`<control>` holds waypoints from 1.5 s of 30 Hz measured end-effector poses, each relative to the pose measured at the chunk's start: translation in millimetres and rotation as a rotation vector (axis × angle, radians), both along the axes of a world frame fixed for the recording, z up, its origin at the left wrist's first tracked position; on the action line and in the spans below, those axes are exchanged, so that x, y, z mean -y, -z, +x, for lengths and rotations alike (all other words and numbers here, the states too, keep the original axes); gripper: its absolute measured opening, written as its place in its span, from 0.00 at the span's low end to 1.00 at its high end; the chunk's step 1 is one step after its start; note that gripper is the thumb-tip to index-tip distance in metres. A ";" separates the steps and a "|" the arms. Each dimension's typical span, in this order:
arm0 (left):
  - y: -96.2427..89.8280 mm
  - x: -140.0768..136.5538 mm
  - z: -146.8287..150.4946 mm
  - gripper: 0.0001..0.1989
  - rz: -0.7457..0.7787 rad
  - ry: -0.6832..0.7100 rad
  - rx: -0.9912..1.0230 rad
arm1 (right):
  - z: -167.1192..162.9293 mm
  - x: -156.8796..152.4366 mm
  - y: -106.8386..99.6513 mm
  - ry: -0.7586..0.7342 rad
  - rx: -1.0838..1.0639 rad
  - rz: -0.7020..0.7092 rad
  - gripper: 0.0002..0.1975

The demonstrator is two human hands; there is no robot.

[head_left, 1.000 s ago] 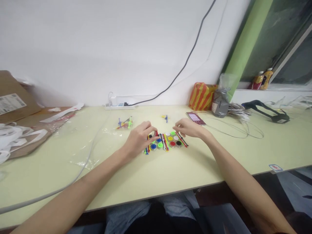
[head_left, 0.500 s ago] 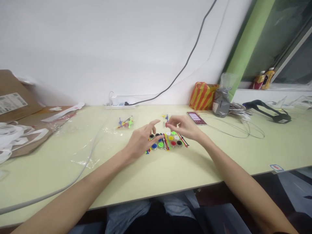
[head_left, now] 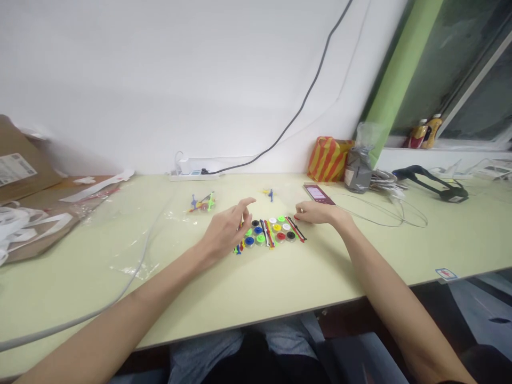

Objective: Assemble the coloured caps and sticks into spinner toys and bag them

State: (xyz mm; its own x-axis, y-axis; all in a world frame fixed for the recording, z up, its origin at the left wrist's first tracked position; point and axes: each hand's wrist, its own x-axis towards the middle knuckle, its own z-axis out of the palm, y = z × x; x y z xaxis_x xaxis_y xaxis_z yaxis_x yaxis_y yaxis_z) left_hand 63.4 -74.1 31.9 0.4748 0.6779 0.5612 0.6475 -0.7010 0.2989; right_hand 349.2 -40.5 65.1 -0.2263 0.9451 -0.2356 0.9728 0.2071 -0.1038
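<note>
Glossy round caps [head_left: 269, 231] lie between open left hand [head_left: 225, 230] and seemingly empty right hand [head_left: 318, 213].

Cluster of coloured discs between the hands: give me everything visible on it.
The discs are small round pieces, plastic by the look, lying flat in rough rows on the pale green table: black, white, green, blue, yellow, red. Thin coloured sticks lie among and beside them. The left hand overlaps their left edge; the right hand sits at their right.
</note>
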 end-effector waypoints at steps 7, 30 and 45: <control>0.5 -0.2 -0.7 0.18 0.008 0.003 -0.003 | -2.1 4.0 -4.4 -0.005 0.000 -0.019 0.13; 5.3 -5.5 -4.3 0.19 -0.007 -0.008 -0.021 | -66.8 -123.1 48.5 0.167 -0.154 0.381 0.13; 2.3 -1.5 0.8 0.23 -0.256 0.019 0.256 | -71.4 -17.5 2.1 -0.070 -0.355 0.630 0.04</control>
State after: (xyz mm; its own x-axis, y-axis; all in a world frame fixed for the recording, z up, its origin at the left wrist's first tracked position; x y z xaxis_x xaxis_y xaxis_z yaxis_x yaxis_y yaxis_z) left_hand 64.2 -72.6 29.6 0.3550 0.8039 0.4772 0.5163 -0.5941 0.6168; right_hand 277.7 -23.0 63.0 -0.2533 0.8575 0.4477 0.8849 0.3924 -0.2509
